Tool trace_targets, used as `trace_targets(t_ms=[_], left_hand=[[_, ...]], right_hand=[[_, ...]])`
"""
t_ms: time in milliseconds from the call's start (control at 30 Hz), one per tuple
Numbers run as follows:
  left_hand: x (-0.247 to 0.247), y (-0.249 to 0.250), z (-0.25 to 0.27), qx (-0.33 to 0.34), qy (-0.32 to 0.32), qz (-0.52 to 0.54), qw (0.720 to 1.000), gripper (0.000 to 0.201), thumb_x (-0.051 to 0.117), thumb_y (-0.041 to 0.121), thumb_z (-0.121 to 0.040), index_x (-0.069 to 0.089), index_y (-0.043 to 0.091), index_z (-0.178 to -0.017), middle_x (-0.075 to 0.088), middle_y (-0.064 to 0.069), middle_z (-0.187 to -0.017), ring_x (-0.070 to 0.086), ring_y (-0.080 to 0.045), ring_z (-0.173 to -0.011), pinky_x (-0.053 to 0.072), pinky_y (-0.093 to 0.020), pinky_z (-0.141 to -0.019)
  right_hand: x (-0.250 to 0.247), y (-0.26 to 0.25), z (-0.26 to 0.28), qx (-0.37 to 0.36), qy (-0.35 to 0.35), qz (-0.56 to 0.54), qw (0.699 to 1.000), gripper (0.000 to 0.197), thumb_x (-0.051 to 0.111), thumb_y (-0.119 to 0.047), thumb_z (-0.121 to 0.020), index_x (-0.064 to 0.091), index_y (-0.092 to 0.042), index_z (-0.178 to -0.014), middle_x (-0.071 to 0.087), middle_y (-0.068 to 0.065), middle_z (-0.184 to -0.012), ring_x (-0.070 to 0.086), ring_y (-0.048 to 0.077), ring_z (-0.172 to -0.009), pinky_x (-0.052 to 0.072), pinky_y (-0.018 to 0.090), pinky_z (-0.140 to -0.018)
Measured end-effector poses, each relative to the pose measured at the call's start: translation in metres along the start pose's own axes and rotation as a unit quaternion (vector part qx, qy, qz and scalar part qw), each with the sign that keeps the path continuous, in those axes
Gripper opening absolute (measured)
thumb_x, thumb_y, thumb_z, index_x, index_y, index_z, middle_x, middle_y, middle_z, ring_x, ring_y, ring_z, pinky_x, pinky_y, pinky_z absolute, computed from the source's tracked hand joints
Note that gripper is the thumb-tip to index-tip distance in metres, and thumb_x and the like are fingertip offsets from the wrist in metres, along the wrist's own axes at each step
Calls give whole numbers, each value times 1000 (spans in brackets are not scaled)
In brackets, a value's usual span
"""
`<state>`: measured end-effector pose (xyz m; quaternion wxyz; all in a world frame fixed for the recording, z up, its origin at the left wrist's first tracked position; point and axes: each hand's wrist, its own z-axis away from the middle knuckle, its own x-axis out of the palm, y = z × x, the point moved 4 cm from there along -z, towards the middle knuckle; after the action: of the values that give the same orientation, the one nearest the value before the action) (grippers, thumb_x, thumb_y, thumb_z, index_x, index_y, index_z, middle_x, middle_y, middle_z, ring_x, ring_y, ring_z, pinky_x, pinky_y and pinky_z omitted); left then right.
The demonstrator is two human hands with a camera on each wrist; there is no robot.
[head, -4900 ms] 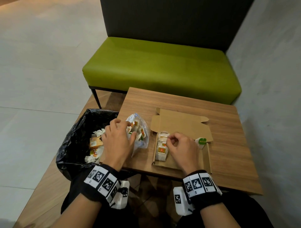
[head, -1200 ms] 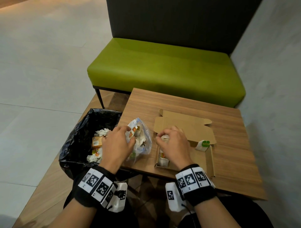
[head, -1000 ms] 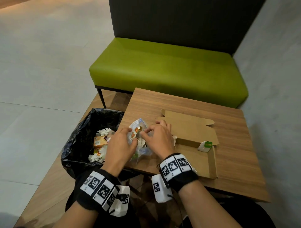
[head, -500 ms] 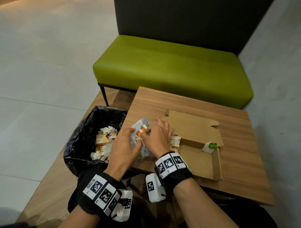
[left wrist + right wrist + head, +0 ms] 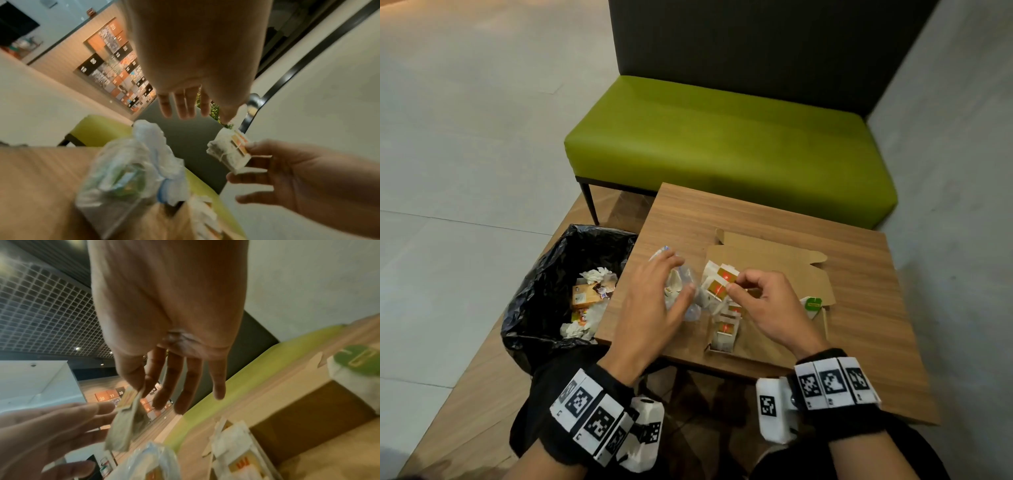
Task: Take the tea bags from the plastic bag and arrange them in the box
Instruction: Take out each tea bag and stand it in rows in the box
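Pinching tea bags (image 5: 717, 282) in right hand (image 5: 767, 310), tag print unreadable

We're in a public lounge or lobby: a green bench (image 5: 729, 144) against a dark panel, pale floor tiles (image 5: 465, 120). A numbered photo wall (image 5: 117, 65) and grid ceiling (image 5: 41, 313) stretch beyond.

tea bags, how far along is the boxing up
Partly done. A row of tea bags already sits along the cardboard box's left side. The right hand pinches a few more tea bags above that row. The plastic bag under the open left hand still holds something, so more remain.
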<state>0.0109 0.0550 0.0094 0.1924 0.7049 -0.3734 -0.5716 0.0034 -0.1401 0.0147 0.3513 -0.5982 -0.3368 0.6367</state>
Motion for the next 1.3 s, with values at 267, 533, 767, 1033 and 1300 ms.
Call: trace_targets(t_ms=[267,533,767,1033,1300], left_hand=[[38,22,4,-122,-152,328,924,25,62,12,-95,62,16,-119,73,5,-82,69,-7,-79,55,-24,-72],[51,17,13,-202,-75,408,887,24,66,1,-89,64,8,-112,74,-9,-89,73,-18,-86,58,-27,-75],[55,18,17,-226,-82,409,880,15,67,22,-91,72,9,-95,75,-13,-91,70,-15,-80,55,-24,-65],[53,16,16,-272,-43,427,861,15,58,13,-97,68,3,-93,74,-6,-77,70,-14,-72,55,-25,-62],[40,5,15,-285,33,407,867,17,57,15,-98,67,2,-97,72,-1,-71,69,-12,-72,56,-34,-76]], right_hand=[[-13,15,16,6,-23,-74,997,12,66,-13,-93,72,-12,-83,71,7,-76,64,13,-71,52,32,-71],[0,29,27,37,16,-174,984,15,76,-8,-84,72,-20,-91,73,-1,-76,65,8,-70,56,25,-67],[-3,35,30,52,51,-157,985,16,79,-7,-81,73,-21,-87,76,-5,-80,69,5,-72,57,22,-70],[-8,37,36,57,9,-153,987,8,78,-8,-82,73,-15,-86,76,3,-78,69,15,-71,58,28,-71],[-27,59,35,105,88,-129,982,4,72,-12,-87,68,-11,-89,74,9,-78,69,21,-65,53,25,-59]])
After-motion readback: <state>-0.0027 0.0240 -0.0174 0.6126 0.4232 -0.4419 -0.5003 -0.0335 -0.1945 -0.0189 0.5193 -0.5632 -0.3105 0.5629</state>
